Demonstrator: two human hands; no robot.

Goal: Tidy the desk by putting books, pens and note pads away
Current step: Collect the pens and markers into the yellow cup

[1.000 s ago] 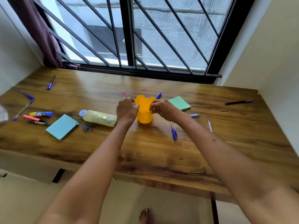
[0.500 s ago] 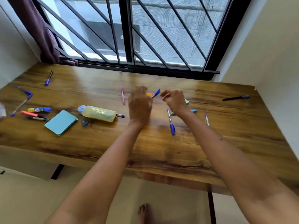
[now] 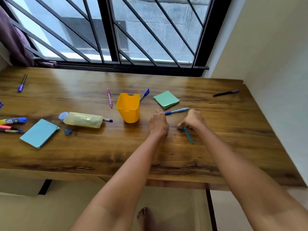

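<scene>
Two hands low over the desk (image 3: 216, 155), right of the yellow pen cup (image 3: 128, 108). Left hand (image 3: 158, 124) knuckles up, fingers curled downward over a pen almost wholly hidden beneath; grip not discernible. Right hand (image 3: 193, 120) pinching the top end of a teal pen (image 3: 188, 135), its shaft angled toward the near edge. Blue pen (image 3: 176, 111) lying just beyond both hands, green note pad (image 3: 166, 99) farther back. Pencil case (image 3: 82, 120) and blue note pad (image 3: 39, 133) to the left; black pen (image 3: 225, 93) near the right edge. Bare wood along the near edge, from the blue note pad rightward.
</scene>
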